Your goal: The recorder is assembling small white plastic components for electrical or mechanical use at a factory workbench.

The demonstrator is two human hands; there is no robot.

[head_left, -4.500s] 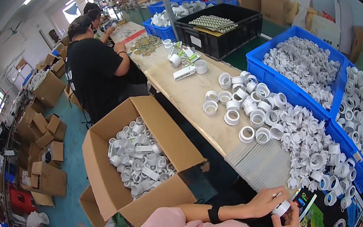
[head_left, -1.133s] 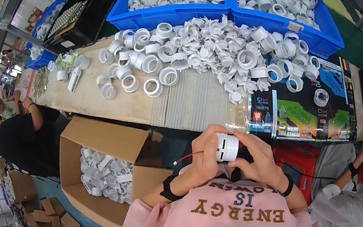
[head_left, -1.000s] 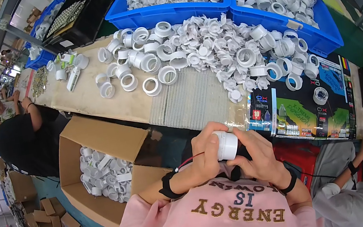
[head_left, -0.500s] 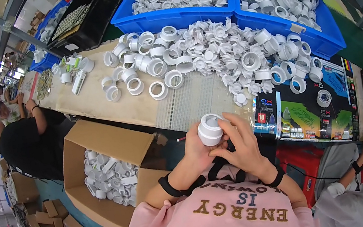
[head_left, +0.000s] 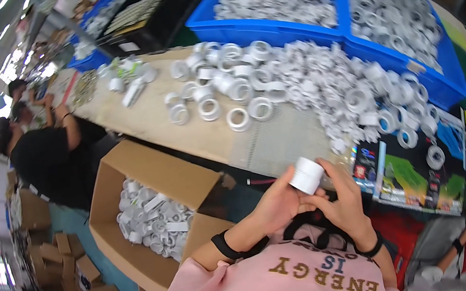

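A white plastic cylindrical fitting (head_left: pixel 307 176) is held up in front of my chest, tilted, its smooth side showing. My left hand (head_left: pixel 276 205) supports it from the left and below, fingers closed around it. My right hand (head_left: pixel 344 204) grips its right side and lower edge, thumb near the base. Parts of the fingers are hidden behind the fitting. On the table beyond lie loose white plastic rings (head_left: pixel 238 119) and a heap of small white flanged pieces (head_left: pixel 322 83).
Blue bins (head_left: pixel 268 24) full of white parts stand at the back. An open cardboard box (head_left: pixel 123 158) of white pieces sits left, below the table edge. A black crate (head_left: pixel 156 25) is at the far left. A printed black carton (head_left: pixel 419 175) lies right; co-workers sit on both sides.
The fitting has tipped over, so its open top no longer faces me and its side shows. Both hands still hold it. The whole view has shifted, with the scene lying farther right.
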